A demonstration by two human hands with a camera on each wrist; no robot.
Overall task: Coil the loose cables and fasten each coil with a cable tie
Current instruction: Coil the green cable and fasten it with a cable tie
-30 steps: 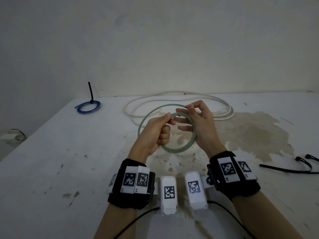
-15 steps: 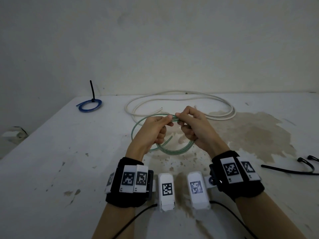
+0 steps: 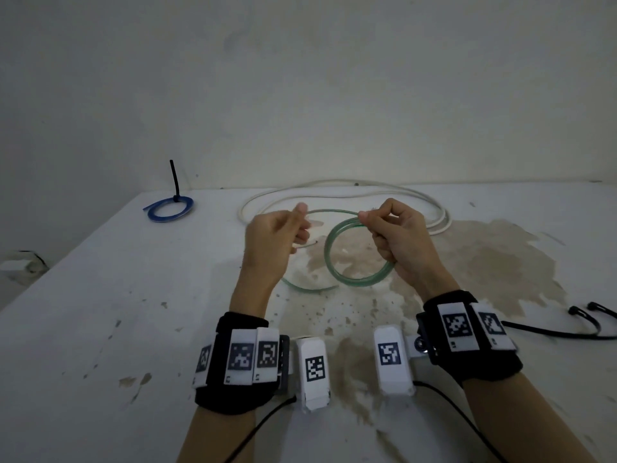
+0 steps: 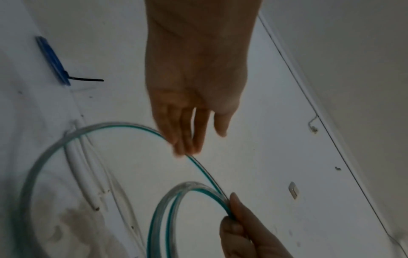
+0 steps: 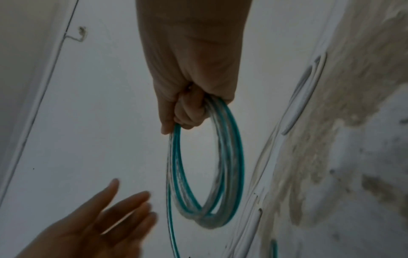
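Observation:
My right hand (image 3: 367,218) pinches the top of a coil of clear green cable (image 3: 337,272), which hangs from it as a few loops (image 5: 234,157). One loose strand (image 3: 330,212) runs left from the pinch to my left hand (image 3: 300,225). In the left wrist view that hand's fingers (image 4: 187,139) are nearly straight, and the strand (image 4: 205,171) passes at their tips. The right wrist view shows the left hand (image 5: 114,213) spread, with nothing gripped. The cable's free tail (image 3: 307,289) curves over the table below.
A long loose white cable (image 3: 334,188) lies along the back of the white table (image 3: 100,295). A blue coil bound with a black tie (image 3: 170,208) sits at the back left. Black cable ties (image 3: 567,329) lie at the right, beside a brown stain.
My hands have drawn apart. The left hand has let go of the coil and moved left along one strand, and the coil now hangs from the right hand alone.

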